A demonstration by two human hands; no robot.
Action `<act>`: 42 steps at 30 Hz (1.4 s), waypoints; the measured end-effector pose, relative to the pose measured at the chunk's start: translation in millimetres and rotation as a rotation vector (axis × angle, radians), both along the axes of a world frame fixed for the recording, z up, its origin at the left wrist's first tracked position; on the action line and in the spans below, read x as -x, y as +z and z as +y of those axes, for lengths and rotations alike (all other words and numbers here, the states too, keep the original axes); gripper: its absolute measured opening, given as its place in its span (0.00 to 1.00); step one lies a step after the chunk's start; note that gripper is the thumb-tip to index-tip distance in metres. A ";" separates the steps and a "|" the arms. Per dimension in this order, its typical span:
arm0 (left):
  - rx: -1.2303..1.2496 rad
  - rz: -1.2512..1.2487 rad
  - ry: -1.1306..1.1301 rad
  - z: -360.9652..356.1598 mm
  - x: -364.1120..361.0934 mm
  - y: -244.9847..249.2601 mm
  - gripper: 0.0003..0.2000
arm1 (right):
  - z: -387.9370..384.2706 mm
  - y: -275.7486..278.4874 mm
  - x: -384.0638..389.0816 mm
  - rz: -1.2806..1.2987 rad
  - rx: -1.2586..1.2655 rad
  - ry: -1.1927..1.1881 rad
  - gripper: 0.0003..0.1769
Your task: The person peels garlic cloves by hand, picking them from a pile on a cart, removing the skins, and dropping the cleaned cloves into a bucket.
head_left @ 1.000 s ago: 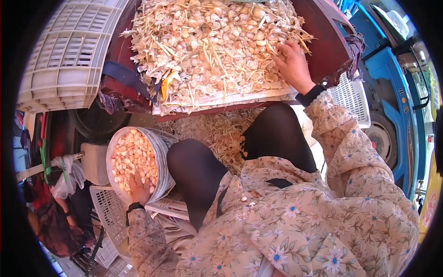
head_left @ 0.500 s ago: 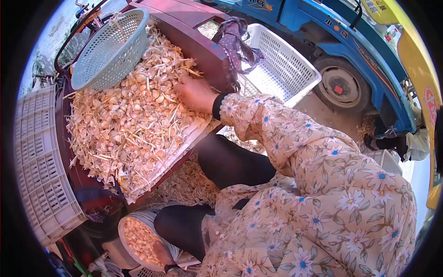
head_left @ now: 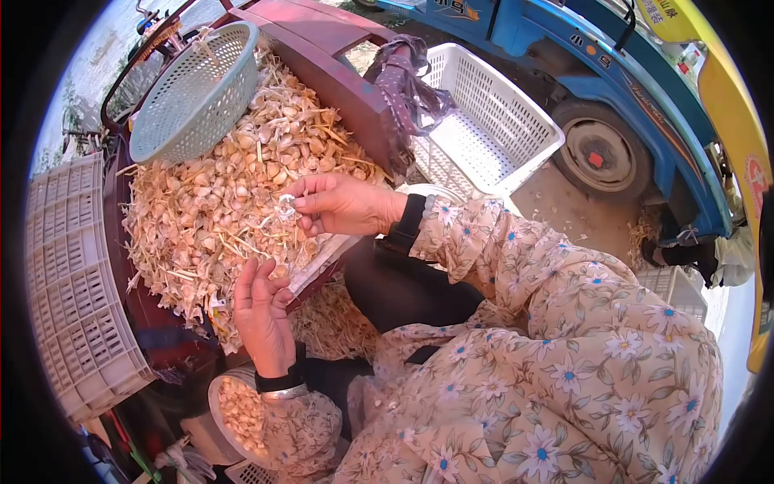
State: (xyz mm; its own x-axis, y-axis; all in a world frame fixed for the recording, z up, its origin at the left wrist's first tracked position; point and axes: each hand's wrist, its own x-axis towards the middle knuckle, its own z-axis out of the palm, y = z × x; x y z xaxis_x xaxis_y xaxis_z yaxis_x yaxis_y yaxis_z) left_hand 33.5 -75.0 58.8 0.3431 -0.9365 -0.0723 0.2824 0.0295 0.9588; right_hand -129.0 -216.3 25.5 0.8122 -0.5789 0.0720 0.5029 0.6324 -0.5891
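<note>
A large heap of garlic cloves, mixed with papery skins and dry stalks, covers the slanted dark red cart bed. Over the heap's right side, my right hand pinches a small white scrap of garlic skin between thumb and fingertips. At the heap's lower edge my left hand is raised, fingers stretched upward and nothing visible in them. Below its wrist, a round tub holds pale garlic cloves; my left sleeve covers part of it.
A pale green plastic basket rests on the heap's far end. A white crate stands to the right, beside a blue vehicle. Grey crates line the left. A dark dotted cloth hangs on the cart's corner.
My right hand has drawn back from the heap and now pinches a white scrap. My left hand has risen from beside the tub to the heap's lower edge.
</note>
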 end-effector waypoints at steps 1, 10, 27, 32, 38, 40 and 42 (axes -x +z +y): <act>0.015 0.047 -0.050 -10.9 11.5 -0.3 0.19 | 8.8 -2.1 -1.4 0.067 0.069 -0.003 0.08; -0.191 -0.023 -0.174 -14.0 25.4 -42.0 0.08 | 60.8 -24.4 14.9 0.560 0.523 -0.138 0.09; -0.203 -0.803 -0.173 -23.2 -45.3 -63.5 0.06 | -60.9 -27.9 -63.1 1.222 1.545 -0.851 0.07; -0.120 -0.715 0.028 -118.8 -26.8 -47.7 0.09 | -62.2 -31.6 -70.0 1.332 1.729 -0.858 0.10; 0.091 -1.291 0.061 -191.0 -26.6 -68.3 0.15 | -57.4 -45.3 -58.9 1.254 1.732 -0.804 0.14; 0.069 -1.345 0.025 -193.1 -22.8 -65.8 0.16 | -46.1 -35.2 -43.6 1.165 1.637 -0.778 0.16; 0.003 -1.403 0.040 -191.7 -17.6 -58.1 0.16 | -44.7 -34.0 -38.6 1.073 1.346 -0.789 0.17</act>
State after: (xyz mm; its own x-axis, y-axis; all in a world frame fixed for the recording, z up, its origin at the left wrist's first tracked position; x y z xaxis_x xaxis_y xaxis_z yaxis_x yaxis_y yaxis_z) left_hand 51.0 -266.7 0.6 0.1531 -0.9239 0.3506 -0.8989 0.0172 0.4377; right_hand -90.4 -261.0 -8.5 0.4282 -0.7869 0.4443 -0.4573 -0.6128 -0.6445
